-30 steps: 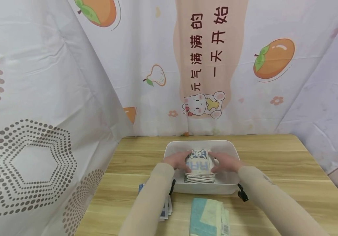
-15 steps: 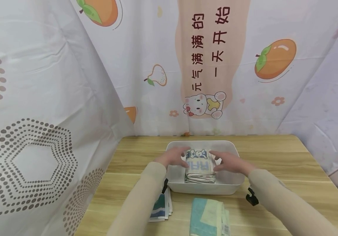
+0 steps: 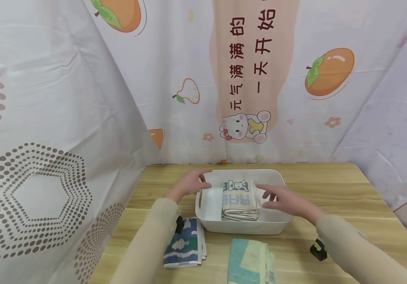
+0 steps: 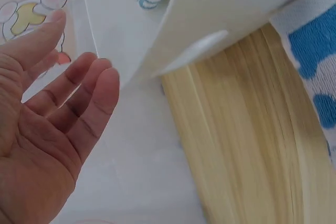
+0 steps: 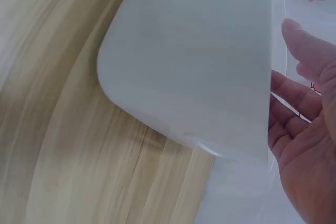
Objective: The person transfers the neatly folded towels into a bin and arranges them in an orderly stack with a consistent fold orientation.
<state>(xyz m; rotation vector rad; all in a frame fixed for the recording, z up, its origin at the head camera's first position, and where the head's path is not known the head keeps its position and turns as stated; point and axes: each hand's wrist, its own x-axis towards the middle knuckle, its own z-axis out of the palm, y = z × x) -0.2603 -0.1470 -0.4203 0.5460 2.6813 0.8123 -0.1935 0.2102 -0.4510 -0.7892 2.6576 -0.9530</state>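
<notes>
A folded white towel [image 3: 239, 200] with a blue bear pattern and letters lies inside the white plastic bin [image 3: 244, 227]. My left hand [image 3: 190, 183] is above the bin's left rim, fingers loosely bent and holding nothing; the left wrist view shows the same hand [image 4: 58, 103] with its palm bare. Over the right part of the bin hovers my right hand [image 3: 288, 200], a little away from the towel. In the right wrist view its fingers [image 5: 291, 111] are partly hidden behind the bin wall [image 5: 194, 66], and nothing shows in the grasp.
In front of the bin lies a folded teal and yellow towel [image 3: 247, 262]. A blue, green and white folded towel [image 3: 185, 244] is on the wooden table [image 3: 342, 197] at the front left, under the left forearm. A printed curtain [image 3: 182, 130] hangs behind the table.
Both hands have drawn apart from the towel's sides, the left one outward to the left, the right one to the right. The towel stays in the bin.
</notes>
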